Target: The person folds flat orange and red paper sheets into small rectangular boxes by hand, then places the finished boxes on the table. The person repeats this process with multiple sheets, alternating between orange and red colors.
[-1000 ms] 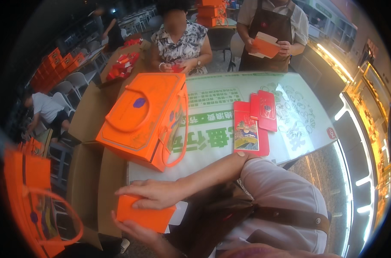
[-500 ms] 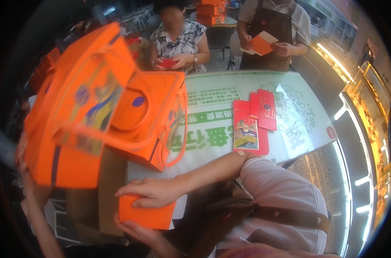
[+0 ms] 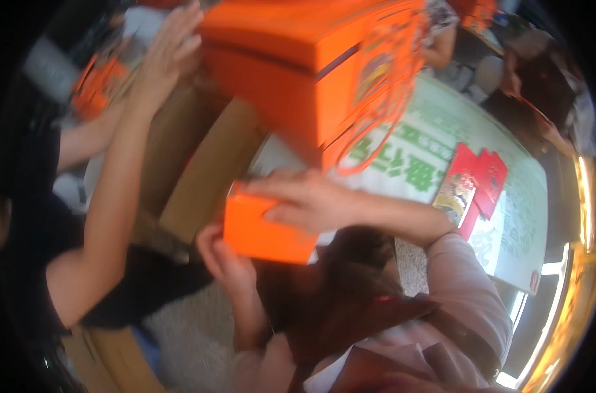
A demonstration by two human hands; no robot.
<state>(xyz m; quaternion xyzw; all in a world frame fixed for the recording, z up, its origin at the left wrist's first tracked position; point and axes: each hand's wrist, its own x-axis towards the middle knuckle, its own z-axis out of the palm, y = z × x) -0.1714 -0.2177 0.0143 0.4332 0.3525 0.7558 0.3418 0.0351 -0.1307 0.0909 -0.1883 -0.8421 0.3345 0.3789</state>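
Note:
An orange rectangular piece (image 3: 262,230), perhaps a folded card or flat box, is held in front of my apron, with some white showing at its right end. My right hand (image 3: 304,196) lies across its upper side, fingers pressed on it. From below, my left hand (image 3: 231,259) supports its left side, fingers partly curled under the edge. Motion blurs both hands somewhat. Just beyond stands a large orange gift box (image 3: 265,85) with loop handles (image 3: 370,141), and the hand (image 3: 173,46) of a co-worker on the left touches its side.
Several red envelopes (image 3: 488,180) lie on the table (image 3: 517,255) with green print. An open cardboard carton (image 3: 213,170) stands to the left, and another carton (image 3: 111,360) is on the floor. A person in a dark apron (image 3: 547,78) stands at the far right.
My view has swung left, so the table and envelopes sit further right. The co-worker's arms at left now show more fully. My hands remain on the orange piece.

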